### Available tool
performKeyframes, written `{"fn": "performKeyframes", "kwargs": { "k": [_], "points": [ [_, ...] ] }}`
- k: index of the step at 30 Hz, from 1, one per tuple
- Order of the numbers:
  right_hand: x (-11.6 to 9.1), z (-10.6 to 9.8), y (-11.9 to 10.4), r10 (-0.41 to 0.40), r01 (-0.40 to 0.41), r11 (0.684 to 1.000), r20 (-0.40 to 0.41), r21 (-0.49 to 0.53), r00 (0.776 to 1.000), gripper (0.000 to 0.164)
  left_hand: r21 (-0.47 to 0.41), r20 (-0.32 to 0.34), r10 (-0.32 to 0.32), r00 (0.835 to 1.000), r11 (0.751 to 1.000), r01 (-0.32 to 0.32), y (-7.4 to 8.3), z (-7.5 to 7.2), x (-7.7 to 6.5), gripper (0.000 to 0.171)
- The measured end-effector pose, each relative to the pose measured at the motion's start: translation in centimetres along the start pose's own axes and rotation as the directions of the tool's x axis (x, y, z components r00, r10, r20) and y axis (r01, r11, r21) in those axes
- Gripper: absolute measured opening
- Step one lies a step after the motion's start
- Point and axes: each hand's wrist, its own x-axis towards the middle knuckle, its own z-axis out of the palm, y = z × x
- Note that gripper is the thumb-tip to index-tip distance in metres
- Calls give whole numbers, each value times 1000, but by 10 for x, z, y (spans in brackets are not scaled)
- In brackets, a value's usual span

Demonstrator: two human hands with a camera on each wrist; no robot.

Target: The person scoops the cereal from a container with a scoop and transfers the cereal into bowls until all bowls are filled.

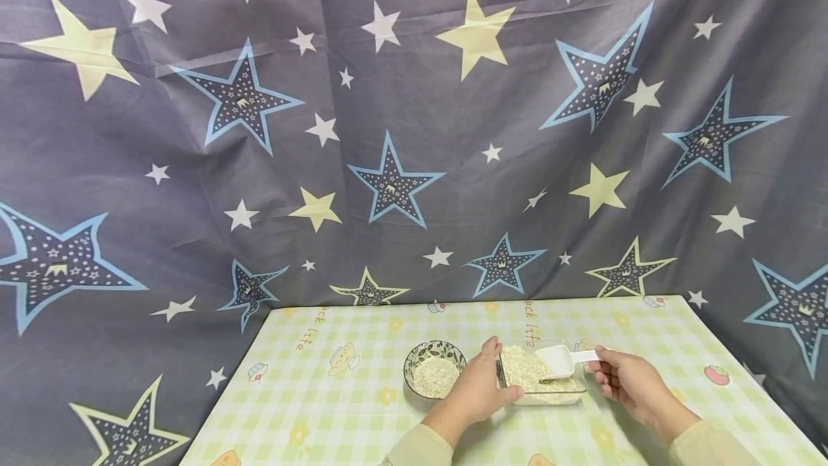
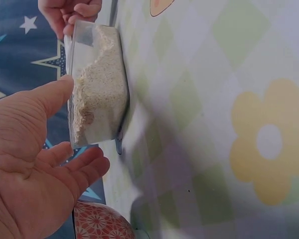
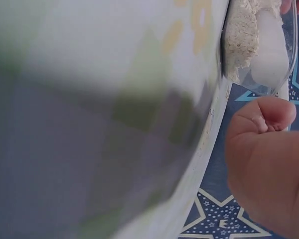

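Observation:
My right hand pinches the handle of a white scoop, whose head lies in the oat flakes of a clear rectangular container. In the right wrist view, the scoop's pale head shows through the container wall, with the flakes banked beside it. At the container's left end is my left hand, thumb on the near rim and fingers along the left side. The left wrist view shows this thumb against the rim and the flakes sloping down toward the right hand's end.
Left of the container, close by my left hand, stands a round bowl with a leaf-patterned inside, holding more flakes. Its outside is red with flowers. A green checked cloth covers the table; a dark starry curtain hangs behind its far edge.

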Motion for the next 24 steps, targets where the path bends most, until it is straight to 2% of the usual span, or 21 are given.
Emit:
{"fn": "performKeyframes", "kwargs": {
  "k": [3,5,11,15,19,22,24],
  "points": [
    [0,-2,2,33,-32,993,-6,115,999,31,1,-1,-2,1000,1000,2,-1,1,0,100],
    [-1,-3,3,46,-46,975,8,215,999,29,-5,6,-8,1000,1000,8,-1,1,0,100],
    [0,-9,8,46,-87,884,100,460,994,38,-1,40,-28,999,1000,28,-3,1,0,97],
    [1,-11,8,-16,-88,840,186,536,982,41,-6,48,-22,999,1000,22,-5,1,0,91],
    [0,-11,8,-93,-94,799,277,594,956,41,14,27,18,999,1000,-18,-5,2,-3,85],
    [0,-9,7,-129,-103,776,316,622,940,40,28,9,31,999,999,-31,-3,1,-7,83],
    [0,-8,5,-135,-102,773,319,627,938,39,45,-13,51,999,998,-51,-2,-2,-11,82]
  ]
}}
